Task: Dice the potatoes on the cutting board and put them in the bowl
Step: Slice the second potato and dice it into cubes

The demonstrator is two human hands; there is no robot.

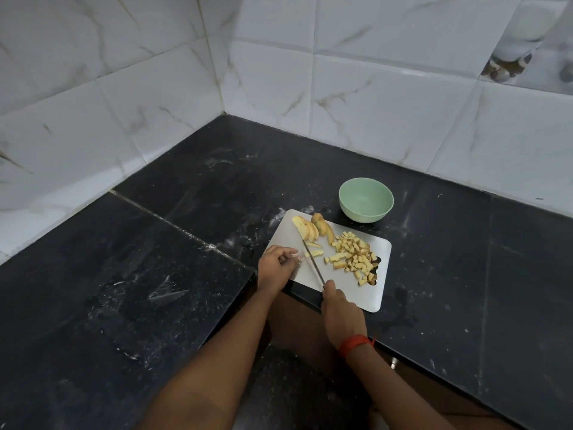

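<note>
Now, right hand (341, 315) gripping knife (313, 262), left hand (277, 265) pinching potato strips (316, 252), cutting board (369, 294) beneath.

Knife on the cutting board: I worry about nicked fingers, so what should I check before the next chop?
1. Grip: the right hand holds the knife by its handle: ok.
2. Blade set at the potato strips: ok.
3. Fingertips of the left hand clear of the blade: cannot tell, they are blurred right beside it.
4. The diced pile lies right of the blade's path: ok.
5. The cutting board fully on the counter: cannot tell, its near edge lies at the counter's edge.
6. The bowl is empty, just beyond the board: ok.
</note>
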